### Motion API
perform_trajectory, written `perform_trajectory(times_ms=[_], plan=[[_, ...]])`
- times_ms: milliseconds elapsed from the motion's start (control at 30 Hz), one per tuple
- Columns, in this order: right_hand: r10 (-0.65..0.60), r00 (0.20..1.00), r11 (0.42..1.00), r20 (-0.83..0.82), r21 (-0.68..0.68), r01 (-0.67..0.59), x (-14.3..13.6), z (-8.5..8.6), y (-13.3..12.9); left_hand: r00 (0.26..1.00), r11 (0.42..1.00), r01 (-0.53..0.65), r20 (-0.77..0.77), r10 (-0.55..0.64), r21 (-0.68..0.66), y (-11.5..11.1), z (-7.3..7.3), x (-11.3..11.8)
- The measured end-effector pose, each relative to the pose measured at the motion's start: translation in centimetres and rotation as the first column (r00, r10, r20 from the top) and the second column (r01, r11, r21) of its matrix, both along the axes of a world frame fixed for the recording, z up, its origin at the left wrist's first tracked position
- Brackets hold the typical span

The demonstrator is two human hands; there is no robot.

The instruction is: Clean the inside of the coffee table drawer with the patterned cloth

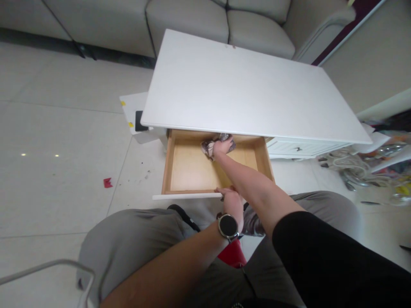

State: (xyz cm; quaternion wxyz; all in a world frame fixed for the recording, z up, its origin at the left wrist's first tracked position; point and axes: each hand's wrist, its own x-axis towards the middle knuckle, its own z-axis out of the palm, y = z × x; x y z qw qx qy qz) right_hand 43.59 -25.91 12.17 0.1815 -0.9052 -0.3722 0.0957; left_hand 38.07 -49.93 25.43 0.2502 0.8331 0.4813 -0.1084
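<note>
A pulled-out wooden drawer [189,171] with a white front juts from under a white tabletop [250,90]. Inside it, near the back, my right hand [223,147] presses on a crumpled, patterned cloth [208,147], fingers closed over it. My left hand [233,200], with a watch on the wrist, grips the top edge of the drawer front at its middle. Apart from the cloth, the visible drawer bottom is bare.
A closed drawer with a knob [298,149] is at the right. Cables [348,164] and clutter lie on the floor beyond. A grey sofa [189,21] stands behind. A red scrap [108,182] lies on the left floor; something red hangs between my legs.
</note>
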Motion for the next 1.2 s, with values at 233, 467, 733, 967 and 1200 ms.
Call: perform_trajectory(times_ms=[233,467,733,967,1200], plan=[[0.011,0.99,0.997,0.14,-0.078,0.0,13.0,3.8,-4.4,0.975,0.991,0.104,-0.208,-0.084,0.085,0.1,1.1,0.0],[0.549,0.835,0.835,0.038,-0.057,-0.547,10.0,2.0,-9.1,0.967,0.992,0.105,-0.238,-0.086,0.069,-0.1,1.7,-0.2],[0.963,0.255,0.269,0.091,-0.431,-0.862,5.6,3.5,-8.5,0.971,0.993,0.099,-0.224,-0.082,0.067,0.2,1.3,-0.2],[0.947,0.319,0.282,0.04,-0.575,-0.768,15.1,7.6,-6.3,0.977,0.992,0.093,-0.201,-0.074,0.088,0.1,0.6,0.0],[0.878,0.478,0.38,0.024,-0.642,-0.666,18.2,8.3,-9.9,0.981,0.996,0.073,-0.186,-0.061,0.055,0.2,0.7,-0.1]])
